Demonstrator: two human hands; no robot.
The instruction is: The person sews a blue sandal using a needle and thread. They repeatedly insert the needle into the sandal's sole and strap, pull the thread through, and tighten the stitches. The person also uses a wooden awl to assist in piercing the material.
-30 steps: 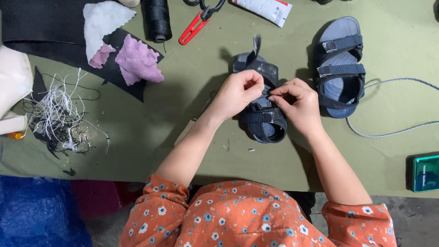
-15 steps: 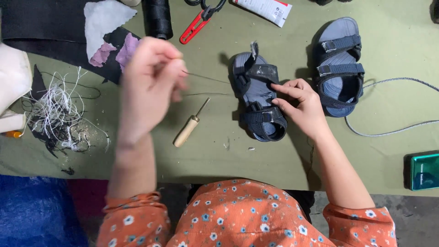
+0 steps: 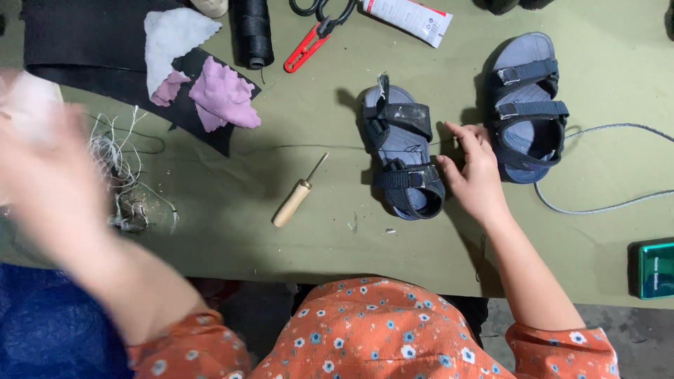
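Two sandals on the green table; right hand [image 3: 476, 175], fingers spread, steadies the near sandal [image 3: 404, 151] mid-stitch. Left hand [image 3: 49, 175] is a blur, grip unclear, drawing the thread [image 3: 295, 147] taut. Next stitch probably needs the awl [image 3: 296, 196].

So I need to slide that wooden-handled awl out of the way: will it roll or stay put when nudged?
The awl would probably roll: its wooden handle looks rounded and it lies free on the flat green table. It seems light and stiff, so a small push should move it. The thin metal tip looks sharp, so nudging the handle end seems safer.
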